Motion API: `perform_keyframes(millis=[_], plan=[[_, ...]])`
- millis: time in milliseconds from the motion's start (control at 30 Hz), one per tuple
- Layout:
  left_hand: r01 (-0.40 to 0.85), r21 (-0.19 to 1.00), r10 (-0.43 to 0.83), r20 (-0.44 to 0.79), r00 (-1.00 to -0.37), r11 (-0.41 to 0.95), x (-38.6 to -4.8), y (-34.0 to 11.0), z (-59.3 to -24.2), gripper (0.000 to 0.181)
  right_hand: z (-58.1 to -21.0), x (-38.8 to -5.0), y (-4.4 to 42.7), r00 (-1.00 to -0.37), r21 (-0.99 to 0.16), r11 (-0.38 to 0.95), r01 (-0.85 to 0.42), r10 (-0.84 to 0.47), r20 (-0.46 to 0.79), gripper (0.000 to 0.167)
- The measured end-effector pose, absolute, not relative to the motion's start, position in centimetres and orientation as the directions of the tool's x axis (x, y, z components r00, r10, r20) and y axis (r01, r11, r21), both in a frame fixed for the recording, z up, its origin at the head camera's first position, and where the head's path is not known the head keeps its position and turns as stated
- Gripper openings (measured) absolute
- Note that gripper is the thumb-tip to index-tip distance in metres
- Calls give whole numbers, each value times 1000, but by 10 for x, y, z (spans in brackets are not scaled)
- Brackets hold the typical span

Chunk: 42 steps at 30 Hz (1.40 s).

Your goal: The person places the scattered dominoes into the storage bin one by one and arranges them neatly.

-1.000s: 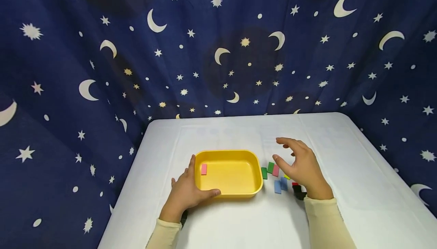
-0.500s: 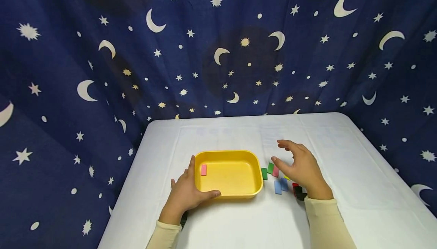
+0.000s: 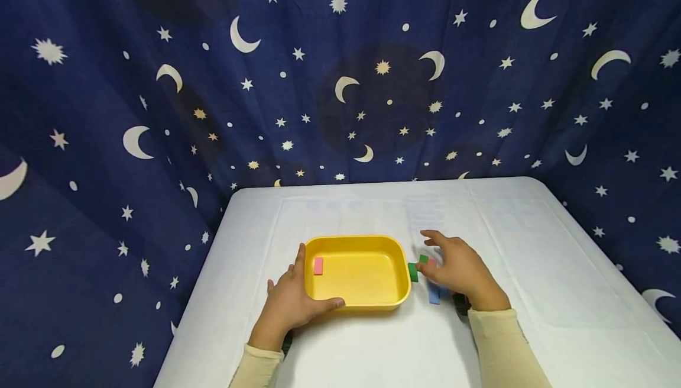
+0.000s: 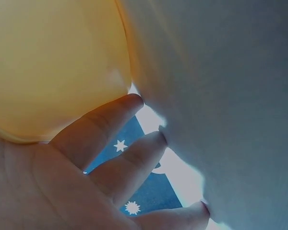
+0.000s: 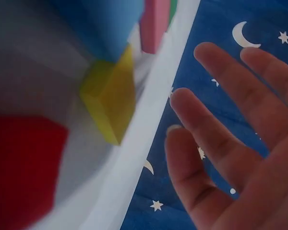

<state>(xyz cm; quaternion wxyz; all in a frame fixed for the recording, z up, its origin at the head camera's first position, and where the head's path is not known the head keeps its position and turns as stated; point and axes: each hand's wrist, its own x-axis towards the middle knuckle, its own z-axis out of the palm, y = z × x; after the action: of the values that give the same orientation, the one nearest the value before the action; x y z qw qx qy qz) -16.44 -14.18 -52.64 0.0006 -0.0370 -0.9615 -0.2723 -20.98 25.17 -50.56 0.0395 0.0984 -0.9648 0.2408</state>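
Note:
My left hand rests against the near-left corner of a yellow tray, with its fingers along the left side and its thumb at the front edge. Inside the tray, at the left, lies a pink block. Over several small coloured blocks to the right of the tray hovers my right hand, its fingers spread and nothing between them. Partly under it show green, pink and blue blocks. The right wrist view adds a yellow block and a red block beside that hand.
A white cloth covers the table. Behind it and at both sides hangs a dark blue curtain with moons and stars. A black wrist strap shows under the right wrist.
My right hand has come down and to the left, closer to the blocks and now hiding some of them. The left hand and the tray stay in place.

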Motion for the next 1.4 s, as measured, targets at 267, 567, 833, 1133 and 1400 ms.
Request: perform_keyframes(millis=[267,567,833,1133,1400], plan=[[75,520,73,25,-997,851,-164,-142,-528,160,-515,-210,246,-963,-425,864,-268,-228,144,85],[85,520,79,34,-996,850,-165,-141,-526,159,-518,-212,243,-962,-389,880,-271,-235,138,83],[83,518,76,35,-996,851,-165,-141,-528,160,-520,-211,243,-970,-393,887,-244,-217,113,83],[79,538,75,30,-997,839,-164,-141,-527,159,-521,-213,247,-968,-393,885,-252,-226,111,79],[73,528,70,25,-997,846,-163,-141,-526,160,-520,-213,248,-973,-396,889,-229,-221,68,69]])
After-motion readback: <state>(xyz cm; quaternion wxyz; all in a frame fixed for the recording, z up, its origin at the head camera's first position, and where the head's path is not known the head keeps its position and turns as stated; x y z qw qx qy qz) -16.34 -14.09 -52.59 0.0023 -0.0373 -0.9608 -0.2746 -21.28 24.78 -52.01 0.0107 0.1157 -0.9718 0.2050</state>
